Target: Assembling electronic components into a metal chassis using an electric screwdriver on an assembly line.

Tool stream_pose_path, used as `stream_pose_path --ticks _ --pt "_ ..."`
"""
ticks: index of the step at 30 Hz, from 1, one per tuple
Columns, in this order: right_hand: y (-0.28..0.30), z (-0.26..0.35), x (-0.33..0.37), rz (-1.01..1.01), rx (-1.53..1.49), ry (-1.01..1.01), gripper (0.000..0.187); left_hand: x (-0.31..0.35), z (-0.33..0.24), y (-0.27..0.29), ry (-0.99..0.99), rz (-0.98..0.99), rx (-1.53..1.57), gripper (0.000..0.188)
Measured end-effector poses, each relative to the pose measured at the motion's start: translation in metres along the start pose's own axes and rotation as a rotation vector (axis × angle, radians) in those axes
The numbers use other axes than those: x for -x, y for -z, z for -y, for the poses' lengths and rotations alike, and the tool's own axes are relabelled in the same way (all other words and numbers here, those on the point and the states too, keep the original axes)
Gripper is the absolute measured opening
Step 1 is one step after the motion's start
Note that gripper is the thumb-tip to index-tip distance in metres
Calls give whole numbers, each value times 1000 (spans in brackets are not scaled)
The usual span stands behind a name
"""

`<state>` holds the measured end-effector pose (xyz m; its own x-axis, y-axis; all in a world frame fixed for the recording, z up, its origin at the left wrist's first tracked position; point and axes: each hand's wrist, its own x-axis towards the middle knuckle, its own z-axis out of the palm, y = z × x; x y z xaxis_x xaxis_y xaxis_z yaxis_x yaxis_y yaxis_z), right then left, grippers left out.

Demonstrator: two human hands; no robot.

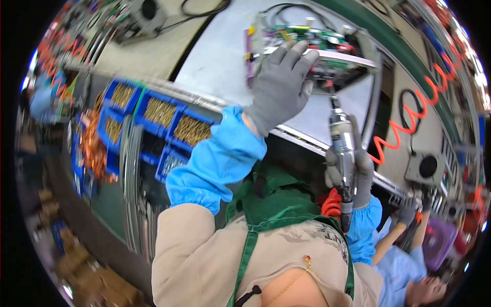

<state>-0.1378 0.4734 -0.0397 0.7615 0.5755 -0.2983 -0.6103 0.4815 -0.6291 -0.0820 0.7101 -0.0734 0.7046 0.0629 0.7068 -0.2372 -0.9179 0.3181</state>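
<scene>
My left hand (284,84), in a grey glove, grips the near edge of an open metal electronics chassis (348,57). Its fingers curl over the rim beside green circuit boards (314,36). With my right hand (364,171), also gloved, I hold a silver pneumatic screwdriver (341,138), fingers wrapped round its body. The bit points away from me and meets or nearly meets the chassis's near side; contact is too blurred to tell. A red coiled hose (331,203) shows by the tool's lower end.
Blue bins (159,110) of brass-coloured fasteners stand left of the metal worktop (209,66). An orange coiled air hose (399,135) hangs at right, near a grey fan unit (425,168). A co-worker (404,261) in light blue works at lower right. Cardboard boxes (102,281) lie lower left.
</scene>
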Motion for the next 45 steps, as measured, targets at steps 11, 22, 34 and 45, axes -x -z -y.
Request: stream_pose_path --ticks 11,22,34,45 --pt "28 -2 -12 131 67 -64 71 192 69 143 1029 -60 6 24" --pt "36 -2 -13 193 -27 -102 77 191 95 110 847 538 -286 24" --pt "58 -4 -9 158 -49 -128 84 200 -4 63 490 731 -264 13" --pt "37 2 -11 119 -40 -109 81 146 16 49 561 466 78 19"
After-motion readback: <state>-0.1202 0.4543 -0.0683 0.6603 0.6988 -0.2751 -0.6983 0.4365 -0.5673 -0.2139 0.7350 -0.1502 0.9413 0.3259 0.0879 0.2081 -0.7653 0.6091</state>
